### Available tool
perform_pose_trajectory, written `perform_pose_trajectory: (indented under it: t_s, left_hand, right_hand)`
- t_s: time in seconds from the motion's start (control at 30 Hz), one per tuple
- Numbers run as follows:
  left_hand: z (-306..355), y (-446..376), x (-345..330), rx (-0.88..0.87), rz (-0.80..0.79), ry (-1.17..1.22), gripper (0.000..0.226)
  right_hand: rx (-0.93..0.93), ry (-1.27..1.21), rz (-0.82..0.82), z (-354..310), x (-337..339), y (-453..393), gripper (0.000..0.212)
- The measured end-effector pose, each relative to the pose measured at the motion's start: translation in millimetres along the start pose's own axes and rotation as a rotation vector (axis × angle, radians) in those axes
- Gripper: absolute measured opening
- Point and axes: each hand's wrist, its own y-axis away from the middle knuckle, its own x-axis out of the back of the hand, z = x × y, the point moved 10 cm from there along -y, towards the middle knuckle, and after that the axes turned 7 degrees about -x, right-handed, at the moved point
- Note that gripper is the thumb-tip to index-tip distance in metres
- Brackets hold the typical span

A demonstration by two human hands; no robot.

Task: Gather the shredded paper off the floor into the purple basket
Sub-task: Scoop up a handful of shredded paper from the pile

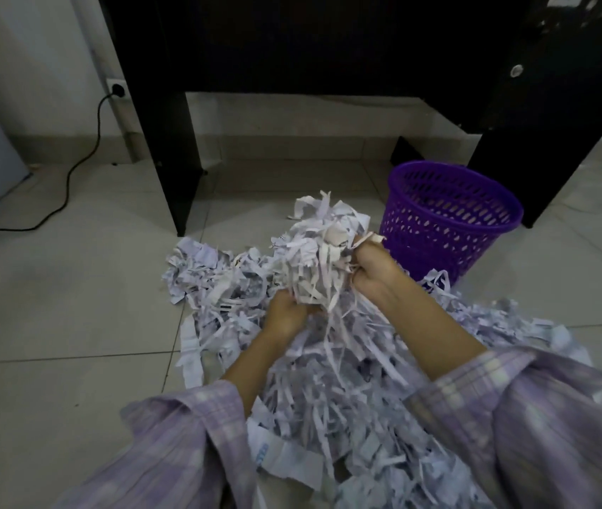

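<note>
I have a bunch of paper [323, 247] lifted between both hands, above the big pile [347, 380] that covers the floor [71, 288] in front of me. My left hand [284, 314] is low, at the bottom of the bunch, fingers curled into the strips from underneath. My right hand [372, 270] is higher and to the right, fingers curled round the bunch's upper side, with a few strips poking out between them. The fingertips of both hands are buried in the paper, so how far each one closes I cannot tell.

The bunch stands roughly upright, with its tufted top pointing up and away from me and loose strips hanging down from it toward the pile. The hanging strips run mostly lengthwise toward me; the rest of the pile is a tangle with no single direction.

The basket [450, 218] stands upright on the floor just to the right of my right hand, its open mouth tilted toward me in this view, and I can see through its lattice wall. Some strips of the pile lie against its base.

Behind it all is a black desk [182, 123]. To the left, a black cable [82, 163] runs from a wall socket [117, 88] down across the tiles.

My plaid sleeves [189, 435] are pushed up on both forearms.
</note>
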Motion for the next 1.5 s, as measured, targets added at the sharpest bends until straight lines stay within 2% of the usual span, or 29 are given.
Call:
perform_pose_trajectory:
  t_s: [0.13, 0.23, 0.33, 0.4, 0.5, 0.6, 0.7, 0.73, 0.77, 0.83, 0.9, 0.93, 0.97, 1.07, 1.17, 1.3, 1.4, 1.5]
  left_hand:
    - [-10.2, -10.8, 32.6, 0.130, 0.171, 0.168, 0.017]
    - [-22.0, -17.7, 43.8, 0.243, 0.279, 0.402, 0.040]
    - [-18.1, -22.3, 38.9, 0.244, 0.276, 0.527, 0.022]
    - [-12.5, -22.6, 27.4, 0.246, 0.248, 0.570, 0.022]
    - [-5.3, -19.6, 8.9, 0.251, 0.226, 0.598, 0.026]
    - [-4.8, -19.5, 0.1, 0.232, 0.226, 0.537, 0.017]
    - [-7.9, -23.8, 0.9, 0.196, 0.250, 0.433, 0.032]
    - [-6.1, -23.2, 0.6, 0.183, 0.246, 0.410, 0.034]
    - [-4.8, -22.5, -0.3, 0.172, 0.238, 0.385, 0.036]
    - [0.6, -19.6, -3.4, 0.141, 0.210, 0.326, 0.040]
    - [5.7, -17.5, -11.9, 0.102, 0.152, 0.290, 0.034]
    - [8.6, -15.1, -16.9, 0.089, 0.121, 0.270, 0.027]
    - [9.1, -14.0, -21.2, 0.081, 0.096, 0.250, 0.023]
    - [6.5, -11.9, -26.7, 0.075, 0.033, 0.215, 0.033]
    - [7.2, -5.6, -25.5, 0.074, -0.012, 0.261, 0.045]
    - [-2.8, 3.0, -22.7, 0.102, -0.070, 0.270, 0.077]
    - [-17.3, 6.7, -23.2, 0.123, -0.149, 0.079, 0.091]
    - [-30.9, 10.3, -25.3, 0.140, -0.198, -0.128, 0.084]
  right_hand:
    - [-0.002, 0.034, 0.091, -6.0, 28.9, -9.5, 0.029]
    - [-0.018, 0.187, 0.152, -3.0, 45.8, -13.6, 0.023]
    - [0.006, 0.440, 0.160, 4.0, 48.9, -13.3, 0.022]
    - [0.114, 0.614, 0.170, 2.6, 43.4, -9.2, 0.029]
    - [0.228, 0.715, 0.204, 7.7, 36.8, -4.2, 0.037]
    - [0.126, 0.711, 0.106, 26.7, 24.8, -6.2, 0.035]
    - [-0.104, 0.534, -0.042, 39.5, 10.9, 6.6, 0.011]
    - [-0.141, 0.475, -0.066, 39.4, 9.5, 7.9, 0.012]
    - [-0.153, 0.445, -0.090, 38.1, 7.6, 7.2, 0.020]
    - [-0.152, 0.515, -0.187, 42.9, -3.9, 2.6, 0.058]
    - [-0.140, 0.587, -0.138, 52.8, -3.2, -4.3, 0.090]
    - [-0.114, 0.566, -0.062, 53.6, 5.1, -11.2, 0.092]
    - [-0.074, 0.538, 0.002, 51.3, 10.6, -11.3, 0.086]
    - [-0.023, 0.502, 0.110, 46.6, 29.0, -15.3, 0.081]
    - [0.034, 0.471, 0.166, 35.4, 40.6, -16.6, 0.051]
    - [0.074, 0.462, 0.221, 12.8, 46.3, -12.1, 0.043]
    - [0.082, 0.416, 0.209, 1.2, 50.3, -15.4, 0.039]
    - [0.060, 0.275, 0.167, -5.8, 47.9, -16.0, 0.044]
